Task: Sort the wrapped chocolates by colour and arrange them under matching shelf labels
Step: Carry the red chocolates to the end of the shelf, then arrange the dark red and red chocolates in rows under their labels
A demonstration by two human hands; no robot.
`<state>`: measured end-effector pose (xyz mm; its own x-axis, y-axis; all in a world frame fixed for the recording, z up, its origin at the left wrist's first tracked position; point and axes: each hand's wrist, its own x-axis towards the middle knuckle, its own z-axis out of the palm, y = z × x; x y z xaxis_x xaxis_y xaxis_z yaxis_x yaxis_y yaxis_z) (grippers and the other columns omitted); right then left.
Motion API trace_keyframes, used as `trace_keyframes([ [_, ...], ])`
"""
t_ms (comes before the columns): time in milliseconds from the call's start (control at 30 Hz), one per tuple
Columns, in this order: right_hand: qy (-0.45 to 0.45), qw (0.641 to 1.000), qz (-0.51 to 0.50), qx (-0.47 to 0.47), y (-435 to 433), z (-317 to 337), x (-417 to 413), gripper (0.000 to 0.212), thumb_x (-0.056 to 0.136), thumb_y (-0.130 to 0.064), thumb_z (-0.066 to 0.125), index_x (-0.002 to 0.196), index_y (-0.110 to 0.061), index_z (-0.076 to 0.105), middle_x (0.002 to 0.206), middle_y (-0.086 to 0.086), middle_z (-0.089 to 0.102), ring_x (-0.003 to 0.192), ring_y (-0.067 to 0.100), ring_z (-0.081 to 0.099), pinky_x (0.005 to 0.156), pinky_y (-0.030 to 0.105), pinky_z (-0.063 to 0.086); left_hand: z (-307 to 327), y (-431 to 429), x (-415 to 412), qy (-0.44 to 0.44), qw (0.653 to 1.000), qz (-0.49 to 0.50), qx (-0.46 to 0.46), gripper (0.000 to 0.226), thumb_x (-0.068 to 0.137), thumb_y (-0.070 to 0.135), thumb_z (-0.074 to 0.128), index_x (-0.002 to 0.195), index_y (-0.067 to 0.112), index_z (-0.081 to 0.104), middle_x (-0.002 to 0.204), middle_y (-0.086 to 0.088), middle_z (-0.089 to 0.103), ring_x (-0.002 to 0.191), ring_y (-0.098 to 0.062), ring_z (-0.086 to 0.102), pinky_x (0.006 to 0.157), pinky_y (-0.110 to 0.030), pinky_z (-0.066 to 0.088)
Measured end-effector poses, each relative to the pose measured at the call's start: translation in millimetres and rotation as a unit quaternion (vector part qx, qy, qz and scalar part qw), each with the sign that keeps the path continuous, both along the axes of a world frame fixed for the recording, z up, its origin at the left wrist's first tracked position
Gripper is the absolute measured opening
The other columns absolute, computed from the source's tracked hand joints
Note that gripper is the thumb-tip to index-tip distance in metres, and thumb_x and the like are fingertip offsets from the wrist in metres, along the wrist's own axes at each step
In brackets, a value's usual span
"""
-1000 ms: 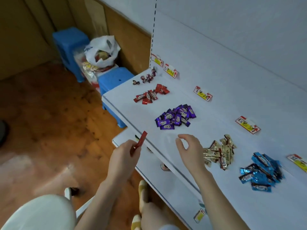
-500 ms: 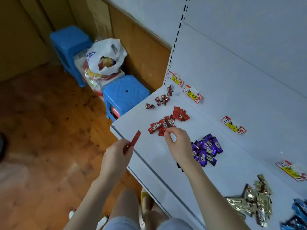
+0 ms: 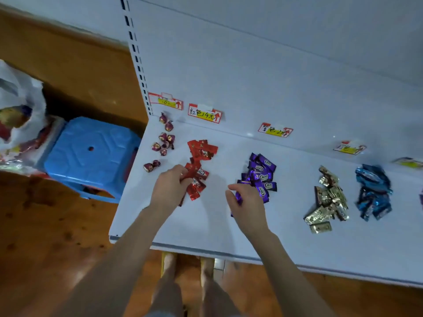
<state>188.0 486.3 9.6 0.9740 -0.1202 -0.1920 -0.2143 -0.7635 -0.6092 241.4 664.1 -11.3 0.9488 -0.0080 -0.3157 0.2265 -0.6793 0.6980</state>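
Observation:
On the white shelf (image 3: 206, 225) lie piles of wrapped chocolates, each below a price label. Red bars (image 3: 201, 152) sit under the red label (image 3: 204, 115), purple bars (image 3: 261, 172) under the purple label (image 3: 274, 130). Gold ones (image 3: 327, 197) and blue ones (image 3: 373, 193) lie further right. Small round maroon sweets (image 3: 163, 143) sit at the far left. My left hand (image 3: 169, 188) pinches a red bar at the near end of the red pile. My right hand (image 3: 247, 202) grips a purple bar at the near edge of the purple pile.
A blue plastic stool (image 3: 91, 156) stands left of the shelf, with a white plastic bag (image 3: 20, 106) of goods beyond it. The floor is wooden. My legs and feet show below the shelf's front edge (image 3: 206, 250).
The view has swung right and down over the shelf. My left hand has brought its red bar to the red pile. My right hand has left the red pile and now holds a purple bar.

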Motion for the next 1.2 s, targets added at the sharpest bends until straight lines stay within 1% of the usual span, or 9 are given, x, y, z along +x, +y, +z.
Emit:
trace_keyframes([
  [133, 0.008, 0.999, -0.039, -0.006, 4, -5, -7, 0.026, 0.092, -0.021, 0.054, 0.112, -0.008, 0.063, 0.112, 0.005, 0.063, 0.107, 0.020, 0.053, 0.089, 0.022, 0.037, -16, -7, 18, 0.002, 0.997, -0.071, 0.035, 0.018, 0.092, 0.015, 0.056, 0.107, 0.005, 0.061, 0.097, -0.013, 0.066, 0.082, -0.024, 0.057, 0.069, -0.030, 0.042],
  [267, 0.010, 0.999, -0.049, -0.005, 11, -12, -9, 0.027, 0.093, -0.021, 0.053, 0.114, -0.008, 0.062, 0.115, 0.005, 0.062, 0.111, 0.019, 0.050, 0.086, 0.013, 0.027, -25, -10, 24, -0.001, 0.990, -0.115, 0.080, 0.027, 0.097, 0.020, 0.047, 0.118, 0.008, 0.060, 0.110, -0.014, 0.060, 0.098, -0.027, 0.057, 0.080, -0.033, 0.044],
  [367, 0.004, 0.999, -0.038, -0.004, 16, -17, -7, 0.027, 0.093, -0.020, 0.053, 0.115, -0.008, 0.062, 0.115, 0.006, 0.062, 0.112, 0.020, 0.050, 0.088, 0.015, 0.029, -25, -5, 19, -0.032, 0.985, -0.124, 0.118, 0.032, 0.097, 0.022, 0.047, 0.124, 0.007, 0.055, 0.118, -0.015, 0.054, 0.103, -0.031, 0.056, 0.083, -0.038, 0.047],
  [567, -0.020, 1.000, 0.021, -0.005, 22, -22, 5, 0.025, 0.092, -0.018, 0.054, 0.112, -0.006, 0.063, 0.113, 0.009, 0.063, 0.111, 0.024, 0.050, 0.089, 0.020, 0.031, -21, 16, -2, -0.046, 0.989, -0.081, 0.114, 0.028, 0.095, 0.017, 0.050, 0.119, 0.005, 0.060, 0.115, -0.016, 0.056, 0.099, -0.030, 0.059, 0.080, -0.039, 0.048],
  [733, -0.049, 0.994, 0.096, 0.023, 31, -29, 21, 0.020, 0.092, -0.015, 0.053, 0.104, -0.004, 0.065, 0.103, 0.012, 0.065, 0.101, 0.026, 0.052, 0.079, 0.019, 0.032, -21, 26, -26, -0.063, 0.989, -0.022, 0.129, 0.028, 0.096, 0.018, 0.049, 0.119, 0.008, 0.060, 0.117, -0.011, 0.058, 0.097, -0.026, 0.060, 0.080, -0.033, 0.048],
  [833, -0.058, 0.985, 0.158, 0.024, 41, -40, 37, 0.020, 0.093, -0.016, 0.050, 0.097, -0.003, 0.065, 0.094, 0.010, 0.064, 0.093, 0.025, 0.054, 0.078, 0.031, 0.042, -25, 32, -31, -0.090, 0.986, 0.012, 0.140, 0.028, 0.096, 0.019, 0.050, 0.120, 0.009, 0.060, 0.117, -0.010, 0.058, 0.095, -0.023, 0.061, 0.075, -0.028, 0.048],
  [967, -0.083, 0.975, 0.205, 0.002, 56, -54, 59, 0.019, 0.093, -0.016, 0.047, 0.090, -0.005, 0.062, 0.085, 0.007, 0.058, 0.088, 0.023, 0.053, 0.069, 0.028, 0.038, -34, 47, -22, -0.112, 0.981, 0.048, 0.150, 0.031, 0.095, 0.019, 0.051, 0.125, 0.011, 0.055, 0.120, -0.011, 0.054, 0.098, -0.023, 0.058, 0.075, -0.025, 0.045],
  [1100, -0.125, 0.967, 0.220, -0.011, 74, -73, 85, 0.024, 0.094, -0.015, 0.046, 0.111, -0.005, 0.061, 0.106, 0.012, 0.061, 0.101, 0.024, 0.053, 0.081, 0.029, 0.040, -56, 61, -1, -0.142, 0.972, 0.058, 0.180, 0.041, 0.093, 0.028, 0.055, 0.128, 0.009, 0.049, 0.123, -0.014, 0.048, 0.101, -0.028, 0.055, 0.079, -0.035, 0.048],
  [1200, -0.175, 0.955, 0.235, -0.045, 92, -89, 113, 0.026, 0.095, -0.016, 0.046, 0.115, -0.006, 0.059, 0.111, 0.016, 0.058, 0.104, 0.029, 0.052, 0.087, 0.036, 0.040, -80, 69, 19, -0.172, 0.966, 0.061, 0.182, 0.060, 0.087, 0.040, 0.062, 0.134, 0.010, 0.040, 0.127, -0.012, 0.043, 0.107, -0.027, 0.050, 0.078, -0.033, 0.042],
])
